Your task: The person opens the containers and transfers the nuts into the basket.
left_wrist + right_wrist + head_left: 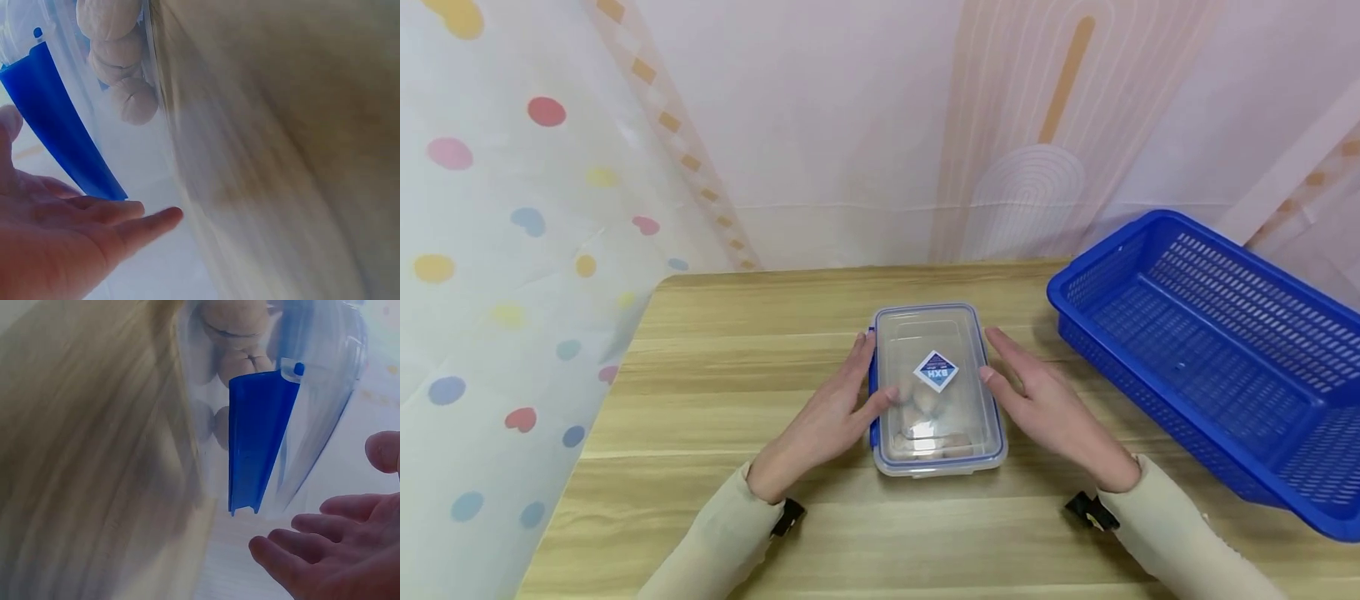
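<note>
The plastic box (962, 408) sits on the table (715, 375) between my hands, its lid (917, 329) on, walnuts (134, 100) showing toward its near end. My left hand (835, 412) lies along the box's left side, fingers fairly straight, thumb over its edge; my right hand (1045, 400) flanks its right side, thumb and fingers apart, clamping nothing. I probably frame it so to steady it with the side latches (259, 437) in reach. The basket (1225, 350) stands right of the box, presumably leaving my hands room.

The setting is indoors; room type cannot be determined. Printed sheeting (842, 125) with dots and hearts backs a wood-grain counter (730, 400).
</note>
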The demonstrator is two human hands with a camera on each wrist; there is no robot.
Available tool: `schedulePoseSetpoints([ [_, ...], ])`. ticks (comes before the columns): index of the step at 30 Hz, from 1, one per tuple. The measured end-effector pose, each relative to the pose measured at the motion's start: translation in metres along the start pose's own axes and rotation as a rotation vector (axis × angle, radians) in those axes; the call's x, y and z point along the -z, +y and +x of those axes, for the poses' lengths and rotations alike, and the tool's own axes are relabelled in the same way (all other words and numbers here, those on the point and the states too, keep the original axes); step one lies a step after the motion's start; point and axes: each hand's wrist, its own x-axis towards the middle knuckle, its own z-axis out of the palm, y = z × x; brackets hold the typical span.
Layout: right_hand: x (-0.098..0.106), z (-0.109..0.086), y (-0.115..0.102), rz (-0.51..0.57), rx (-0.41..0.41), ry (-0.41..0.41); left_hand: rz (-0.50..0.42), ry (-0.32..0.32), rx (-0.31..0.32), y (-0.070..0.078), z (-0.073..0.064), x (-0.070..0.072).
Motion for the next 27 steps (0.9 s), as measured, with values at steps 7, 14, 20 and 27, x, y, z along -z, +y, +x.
schedulePoseSetpoints([
  [7,-0.005,0.005,-0.003,-0.139,0.063,-0.025,-0.083,0.060,-0.021,-0.008,-0.004,0.000],
  [14,-0.010,0.009,-0.004,-0.212,0.091,-0.052,-0.141,0.057,-0.042,-0.011,-0.002,0.002],
  [20,-0.012,0.012,-0.004,-0.245,0.103,-0.060,-0.184,0.067,-0.069,-0.011,0.000,0.002],
  [27,-0.016,0.012,-0.003,-0.293,0.136,-0.083,-0.259,0.052,-0.054,-0.009,0.001,0.003],
])
